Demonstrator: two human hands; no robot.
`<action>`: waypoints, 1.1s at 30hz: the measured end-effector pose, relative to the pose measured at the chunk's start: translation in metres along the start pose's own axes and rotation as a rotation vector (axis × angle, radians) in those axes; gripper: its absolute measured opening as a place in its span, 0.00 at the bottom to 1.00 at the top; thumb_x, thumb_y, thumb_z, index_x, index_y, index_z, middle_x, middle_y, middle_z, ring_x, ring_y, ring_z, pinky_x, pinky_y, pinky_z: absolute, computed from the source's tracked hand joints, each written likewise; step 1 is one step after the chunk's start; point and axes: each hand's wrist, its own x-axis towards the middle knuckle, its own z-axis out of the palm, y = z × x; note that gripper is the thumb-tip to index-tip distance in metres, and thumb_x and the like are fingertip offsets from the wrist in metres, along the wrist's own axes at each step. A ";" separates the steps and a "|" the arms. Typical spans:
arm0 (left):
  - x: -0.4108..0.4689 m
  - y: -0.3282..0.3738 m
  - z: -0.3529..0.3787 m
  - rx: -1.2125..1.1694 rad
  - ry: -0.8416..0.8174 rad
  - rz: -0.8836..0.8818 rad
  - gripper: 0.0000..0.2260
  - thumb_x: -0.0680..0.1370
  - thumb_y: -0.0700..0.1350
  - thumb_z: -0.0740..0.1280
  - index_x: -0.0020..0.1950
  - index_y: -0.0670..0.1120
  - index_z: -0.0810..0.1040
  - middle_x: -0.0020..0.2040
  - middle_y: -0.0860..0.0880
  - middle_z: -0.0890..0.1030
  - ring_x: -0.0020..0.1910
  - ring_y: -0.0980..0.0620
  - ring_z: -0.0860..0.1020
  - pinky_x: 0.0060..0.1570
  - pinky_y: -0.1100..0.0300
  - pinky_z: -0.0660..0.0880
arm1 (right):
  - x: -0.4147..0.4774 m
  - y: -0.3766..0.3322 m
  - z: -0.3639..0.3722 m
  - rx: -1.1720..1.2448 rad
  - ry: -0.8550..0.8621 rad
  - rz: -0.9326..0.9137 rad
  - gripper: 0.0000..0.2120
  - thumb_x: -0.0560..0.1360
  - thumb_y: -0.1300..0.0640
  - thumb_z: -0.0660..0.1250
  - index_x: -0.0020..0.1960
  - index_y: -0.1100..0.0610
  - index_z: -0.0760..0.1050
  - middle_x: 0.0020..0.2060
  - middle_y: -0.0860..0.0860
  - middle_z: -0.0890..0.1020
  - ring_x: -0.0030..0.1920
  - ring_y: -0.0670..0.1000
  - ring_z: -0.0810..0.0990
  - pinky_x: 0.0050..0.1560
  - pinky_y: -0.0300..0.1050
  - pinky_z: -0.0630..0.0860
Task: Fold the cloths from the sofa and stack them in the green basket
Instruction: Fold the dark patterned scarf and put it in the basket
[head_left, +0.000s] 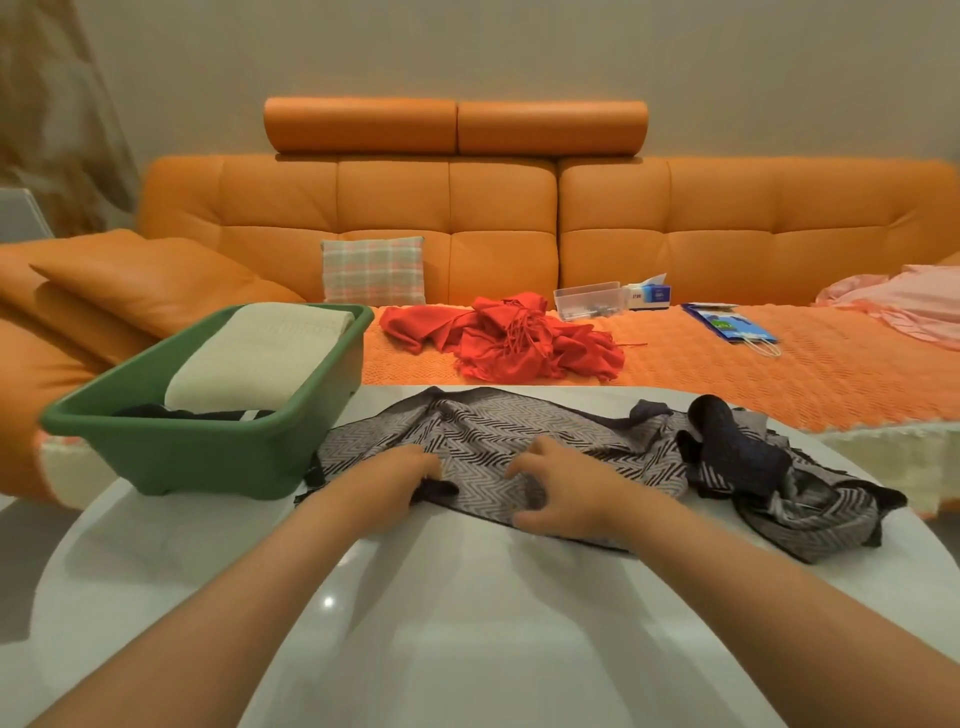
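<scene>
l hand (400, 467) & r hand (561, 488) both curl fingers into the zigzag cloth (483, 434) on the tabletop (467, 623), pinching near its front edge. its long axis runs l-r. the bunched end lies right of the r hand, so that hand's nearer. green basket (208, 452) sits just left of the l hand, w/ a cream cloth (260, 358) inside. red cloth (509, 343) waits beyond the hands on the sofa (675, 249).

Grey zigzag cloth (519, 441) lies rumpled before me at twelve; green basket (208, 457) at ten holds a folded cream cloth (260, 353); red cloth (498, 338) heaped beyond on the sofa (395, 208).
</scene>
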 end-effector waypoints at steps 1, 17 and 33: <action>-0.005 -0.001 -0.004 -0.018 -0.018 -0.012 0.12 0.78 0.36 0.62 0.55 0.51 0.77 0.54 0.51 0.75 0.54 0.48 0.75 0.52 0.53 0.72 | -0.003 -0.003 0.001 -0.034 -0.044 0.004 0.24 0.72 0.47 0.68 0.67 0.45 0.71 0.59 0.49 0.70 0.57 0.52 0.75 0.57 0.48 0.74; 0.004 0.073 -0.024 0.061 -0.014 -0.008 0.10 0.78 0.41 0.61 0.53 0.50 0.79 0.54 0.50 0.78 0.54 0.48 0.77 0.54 0.54 0.75 | -0.028 0.031 -0.034 0.033 0.071 0.227 0.17 0.76 0.49 0.64 0.64 0.41 0.76 0.57 0.48 0.77 0.63 0.54 0.75 0.61 0.52 0.70; 0.096 0.195 0.055 -0.296 -0.027 0.331 0.13 0.81 0.51 0.65 0.65 0.55 0.80 0.73 0.54 0.71 0.74 0.50 0.66 0.73 0.53 0.62 | -0.065 0.150 -0.025 -0.010 -0.102 0.416 0.27 0.82 0.40 0.55 0.80 0.42 0.56 0.81 0.48 0.53 0.80 0.52 0.51 0.76 0.60 0.51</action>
